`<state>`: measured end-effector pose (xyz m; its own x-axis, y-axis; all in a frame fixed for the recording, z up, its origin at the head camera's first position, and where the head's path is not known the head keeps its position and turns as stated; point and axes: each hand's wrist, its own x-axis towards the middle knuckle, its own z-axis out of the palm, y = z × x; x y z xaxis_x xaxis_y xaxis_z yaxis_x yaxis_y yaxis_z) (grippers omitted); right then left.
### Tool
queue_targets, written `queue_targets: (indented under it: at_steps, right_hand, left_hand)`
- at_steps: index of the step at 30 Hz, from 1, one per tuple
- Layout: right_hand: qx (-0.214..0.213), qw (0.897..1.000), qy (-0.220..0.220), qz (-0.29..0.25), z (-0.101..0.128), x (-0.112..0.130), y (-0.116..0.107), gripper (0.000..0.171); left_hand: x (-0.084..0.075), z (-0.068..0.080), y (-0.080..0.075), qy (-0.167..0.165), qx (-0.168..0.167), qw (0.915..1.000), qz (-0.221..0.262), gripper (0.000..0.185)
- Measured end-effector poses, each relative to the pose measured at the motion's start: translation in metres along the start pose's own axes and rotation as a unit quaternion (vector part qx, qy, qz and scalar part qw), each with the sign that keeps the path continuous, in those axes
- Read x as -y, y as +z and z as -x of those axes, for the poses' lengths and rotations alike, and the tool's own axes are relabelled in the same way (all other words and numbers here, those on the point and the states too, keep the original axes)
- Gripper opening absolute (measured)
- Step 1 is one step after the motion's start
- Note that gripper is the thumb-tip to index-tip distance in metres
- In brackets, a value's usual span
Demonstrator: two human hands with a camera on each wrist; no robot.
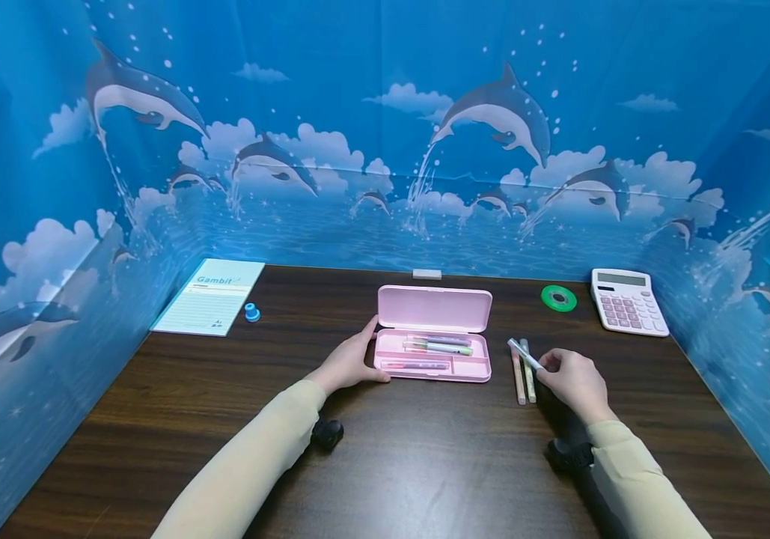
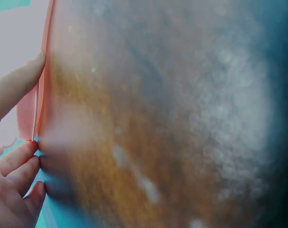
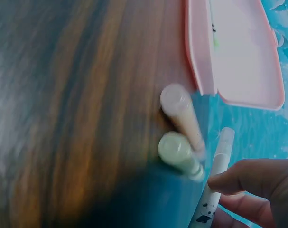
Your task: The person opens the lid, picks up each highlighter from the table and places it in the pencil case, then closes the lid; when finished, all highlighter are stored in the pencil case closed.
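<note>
While the left hand (image 1: pixel 349 361) is resting its spread thumb and fingers against the left end of the pink pencil case (image 1: pixel 471 370), the right hand (image 1: pixel 575 382) is pinching a white marker (image 1: pixel 522 352) between thumb and fingers. The left hand is probably steadying the case, since its thumb is meeting the front corner and its fingers are lying along the side. The case is sitting mid-table (image 1: pixel 425 464), its lid (image 1: pixel 435 308) leaning back on the far side and so leaving the inside uncovered. Within, a green-and-white pen (image 1: pixel 450 349) and a purple pen (image 1: pixel 455 341) are lying lengthwise, presumably to suit the long compartments; at least 1 more pen (image 1: pixel 425 365) is lying in front of them. Right of the case, 2 markers, a pinkish marker (image 1: pixel 518 382) and a pale green marker (image 1: pixel 530 385), are lying side by side. Above them the white marker is slanting, 1 end jutting past the fingers, perhaps to keep that end free. Whether it is touching them, I cannot tell.
</note>
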<state>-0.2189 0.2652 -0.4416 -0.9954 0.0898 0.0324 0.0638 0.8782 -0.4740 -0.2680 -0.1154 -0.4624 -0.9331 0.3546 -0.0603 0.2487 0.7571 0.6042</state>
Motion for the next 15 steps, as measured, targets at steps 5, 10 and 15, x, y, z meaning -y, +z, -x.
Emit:
queue_targets:
  at_steps: [5, 10, 15]
  right_hand:
    - [-0.003, 1.000, -0.018, -0.008, -0.001, 0.010, 0.005, 0.013]
    - [-0.001, 0.999, -0.036, -0.018, -0.002, 0.021, 0.010, 0.014]
    - [-0.004, 0.998, -0.061, -0.021, -0.003, 0.034, 0.015, 0.011]
  left_hand:
    - [0.000, 0.001, 0.000, -0.002, 0.001, 1.0000, 0.004, 0.117]
    - [0.000, 0.001, 0.001, -0.001, 0.000, 1.0000, 0.001, 0.117]
    - [0.000, 0.001, 0.001, -0.001, 0.000, 1.0000, -0.002, 0.117]
